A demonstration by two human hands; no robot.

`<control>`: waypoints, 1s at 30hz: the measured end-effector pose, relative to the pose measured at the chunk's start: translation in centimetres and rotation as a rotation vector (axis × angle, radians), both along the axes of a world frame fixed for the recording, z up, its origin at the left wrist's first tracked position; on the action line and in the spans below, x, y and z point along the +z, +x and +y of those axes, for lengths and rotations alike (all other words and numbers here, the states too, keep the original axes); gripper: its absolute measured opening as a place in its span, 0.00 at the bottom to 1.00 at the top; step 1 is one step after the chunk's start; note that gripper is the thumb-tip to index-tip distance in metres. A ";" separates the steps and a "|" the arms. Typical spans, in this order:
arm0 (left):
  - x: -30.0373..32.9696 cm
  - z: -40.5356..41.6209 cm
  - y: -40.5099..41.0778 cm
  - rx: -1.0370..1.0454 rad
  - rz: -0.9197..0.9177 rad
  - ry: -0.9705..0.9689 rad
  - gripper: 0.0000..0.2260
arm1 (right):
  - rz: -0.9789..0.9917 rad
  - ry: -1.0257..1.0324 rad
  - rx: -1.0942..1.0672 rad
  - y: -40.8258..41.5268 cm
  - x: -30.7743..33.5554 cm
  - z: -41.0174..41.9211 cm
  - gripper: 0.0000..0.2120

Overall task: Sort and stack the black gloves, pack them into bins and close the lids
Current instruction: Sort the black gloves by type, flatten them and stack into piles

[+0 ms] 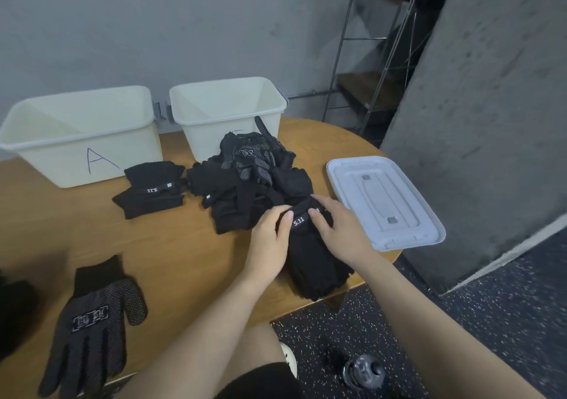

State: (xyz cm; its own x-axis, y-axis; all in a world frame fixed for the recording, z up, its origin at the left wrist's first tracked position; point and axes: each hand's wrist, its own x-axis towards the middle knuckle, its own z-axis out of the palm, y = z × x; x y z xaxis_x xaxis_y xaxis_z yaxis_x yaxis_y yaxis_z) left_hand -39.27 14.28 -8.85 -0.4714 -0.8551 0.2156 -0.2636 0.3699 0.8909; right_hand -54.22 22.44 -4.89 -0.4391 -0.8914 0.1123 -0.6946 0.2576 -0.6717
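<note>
A loose heap of black gloves (251, 177) lies mid-table in front of the right bin. At its near edge a plain black glove with a "5.11" cuff label (316, 263) hangs toward the table's front edge. My left hand (270, 239) pinches its cuff left of the label, and my right hand (337, 229) lies on the cuff to the right, fingers curved over it. A small stack of "5.11" gloves (150, 193) sits before the bin marked A (76, 134). A dotted grip glove (92, 322) lies flat at front left.
A second white bin (227, 113) stands open behind the heap. A grey lid (383, 202) lies at the table's right edge. A concrete pillar rises at right, with a metal rack behind it. A dark bottle (363, 371) stands on the speckled floor.
</note>
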 end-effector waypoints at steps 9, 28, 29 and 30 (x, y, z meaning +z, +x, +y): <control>3.1 -0.2 2.1 -0.030 -0.036 -0.038 0.16 | 0.085 0.024 -0.019 1.4 4.7 1.1 0.21; 3.0 -3.4 28.8 0.176 -0.659 -0.122 0.23 | -0.055 -0.017 0.298 19.6 0.3 -7.8 0.16; 2.3 -3.4 29.7 0.171 -0.696 -0.125 0.24 | -0.054 0.017 0.314 20.6 -0.6 -8.4 0.16; 1.7 -3.3 30.4 0.160 -0.731 -0.130 0.25 | -0.049 0.042 0.331 21.5 -1.4 -9.0 0.16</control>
State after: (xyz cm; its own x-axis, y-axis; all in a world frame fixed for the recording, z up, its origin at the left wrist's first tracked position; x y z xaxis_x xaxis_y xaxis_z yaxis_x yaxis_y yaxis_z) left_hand -8.90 11.01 -7.15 -0.4052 -0.9142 0.0001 -0.8296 0.3677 0.4203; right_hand -32.75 13.40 -6.32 -0.1295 -0.9899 0.0585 -0.7125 0.0518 -0.6998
